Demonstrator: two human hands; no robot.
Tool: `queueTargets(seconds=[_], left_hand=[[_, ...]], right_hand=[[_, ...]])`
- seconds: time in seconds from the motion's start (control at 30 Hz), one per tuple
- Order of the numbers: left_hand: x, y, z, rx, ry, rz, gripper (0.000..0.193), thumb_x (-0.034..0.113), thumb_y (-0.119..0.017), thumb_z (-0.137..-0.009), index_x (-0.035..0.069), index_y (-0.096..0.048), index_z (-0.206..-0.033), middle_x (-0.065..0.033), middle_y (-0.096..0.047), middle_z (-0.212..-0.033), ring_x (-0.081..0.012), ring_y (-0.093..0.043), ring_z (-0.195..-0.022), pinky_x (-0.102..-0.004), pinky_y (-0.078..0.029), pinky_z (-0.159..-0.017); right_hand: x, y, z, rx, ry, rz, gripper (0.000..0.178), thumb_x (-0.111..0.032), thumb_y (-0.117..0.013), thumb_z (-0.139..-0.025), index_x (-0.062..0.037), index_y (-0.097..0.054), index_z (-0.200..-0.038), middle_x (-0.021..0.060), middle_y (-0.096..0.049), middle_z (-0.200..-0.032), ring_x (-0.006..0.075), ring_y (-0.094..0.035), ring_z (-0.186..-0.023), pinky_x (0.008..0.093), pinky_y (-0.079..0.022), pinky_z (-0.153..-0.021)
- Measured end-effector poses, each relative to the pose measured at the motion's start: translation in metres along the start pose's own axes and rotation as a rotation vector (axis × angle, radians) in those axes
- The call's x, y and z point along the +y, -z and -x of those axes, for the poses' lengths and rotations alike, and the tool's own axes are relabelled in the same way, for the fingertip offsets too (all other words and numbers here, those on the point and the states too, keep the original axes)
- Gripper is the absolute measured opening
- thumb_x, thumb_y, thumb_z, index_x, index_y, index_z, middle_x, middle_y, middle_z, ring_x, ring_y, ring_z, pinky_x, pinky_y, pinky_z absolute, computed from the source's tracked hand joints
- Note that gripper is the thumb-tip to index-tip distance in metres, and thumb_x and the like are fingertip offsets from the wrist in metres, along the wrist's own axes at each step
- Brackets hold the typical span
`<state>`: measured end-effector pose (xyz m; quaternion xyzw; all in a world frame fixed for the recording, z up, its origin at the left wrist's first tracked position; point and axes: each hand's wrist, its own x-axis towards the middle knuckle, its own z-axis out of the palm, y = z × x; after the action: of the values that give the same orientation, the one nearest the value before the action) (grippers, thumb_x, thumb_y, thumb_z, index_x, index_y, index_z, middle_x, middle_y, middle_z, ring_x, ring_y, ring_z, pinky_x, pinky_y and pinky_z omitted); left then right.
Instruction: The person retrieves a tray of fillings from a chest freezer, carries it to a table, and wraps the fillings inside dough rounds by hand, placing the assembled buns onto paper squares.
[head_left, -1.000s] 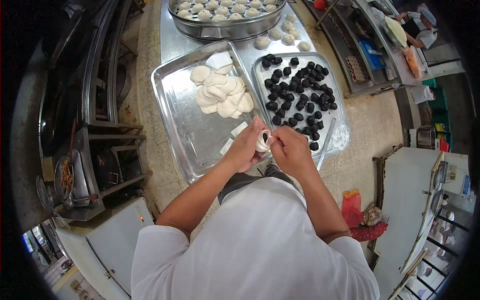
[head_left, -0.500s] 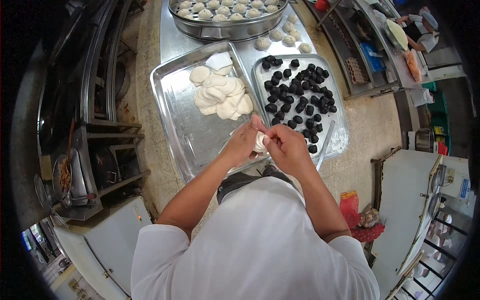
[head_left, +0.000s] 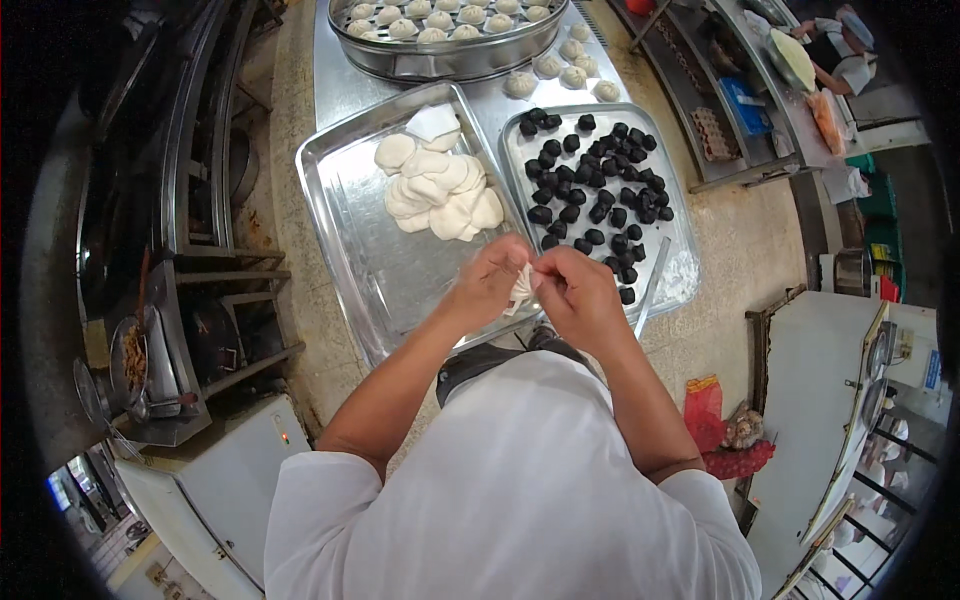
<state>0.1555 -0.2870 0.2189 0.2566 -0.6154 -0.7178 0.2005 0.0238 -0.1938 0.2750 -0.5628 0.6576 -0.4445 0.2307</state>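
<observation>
White pleated dough piece (head_left: pixel 521 288) sits between left hand (head_left: pixel 488 282) and right hand (head_left: pixel 580 292), both hands' fingers gripping it, by the near-right corner of the silver rectangular metal tray (head_left: pixel 372 245).

On the right, red mesh bags (head_left: pixel 738 462) lie on the floor (head_left: pixel 752 235) beside a white cabinet (head_left: pixel 808 400). Farther up, a metal shelf (head_left: pixel 745 173) carries an egg tray (head_left: pixel 709 135) and a blue bin (head_left: pixel 746 104), near a co-worker (head_left: pixel 848 72). On the left sits a pan (head_left: pixel 127 375) of brown food (head_left: pixel 133 355).
</observation>
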Motion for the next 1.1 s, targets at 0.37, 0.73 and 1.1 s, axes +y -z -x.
queueTargets(seconds=[0.37, 0.73, 1.1], left_hand=[[0.003, 0.006, 0.008, -0.006, 0.063, 0.134, 0.069, 0.07, -0.028, -0.091, 0.007, -0.057, -0.087, 0.0003, -0.052, -0.068, -0.0073, -0.049, -0.052, -0.022, -0.039, -0.044], [-0.02, 0.007, 0.012, -0.012, 0.104, 0.278, 0.071, 0.075, -0.024, -0.088, 0.01, -0.053, -0.09, 0.0016, -0.053, -0.07, -0.0057, -0.049, -0.055, -0.0199, -0.037, -0.044], [-0.01, 0.01, 0.02, 0.076, 0.07, 0.361, 0.066, 0.07, -0.023, -0.092, 0.009, -0.05, -0.095, -0.0019, -0.055, -0.074, -0.0092, -0.054, -0.059, -0.0232, -0.044, -0.046]], right_hand=[[-0.018, 0.002, 0.0, -0.084, 0.053, 0.084, 0.011, -0.005, -0.064, -0.082, -0.0001, -0.056, -0.087, 0.0137, -0.057, -0.077, 0.0307, -0.057, -0.07, 0.0389, -0.045, -0.062], [-0.022, -0.011, -0.004, -0.05, 0.278, 0.196, 0.014, -0.002, -0.063, -0.079, -0.0018, -0.053, -0.089, 0.0139, -0.053, -0.079, 0.0345, -0.053, -0.073, 0.042, -0.044, -0.066], [-0.014, -0.019, -0.004, 0.075, 0.339, 0.4, 0.015, -0.004, -0.068, -0.075, -0.0022, -0.057, -0.086, 0.0127, -0.054, -0.078, 0.0326, -0.053, -0.078, 0.0414, -0.044, -0.067]])
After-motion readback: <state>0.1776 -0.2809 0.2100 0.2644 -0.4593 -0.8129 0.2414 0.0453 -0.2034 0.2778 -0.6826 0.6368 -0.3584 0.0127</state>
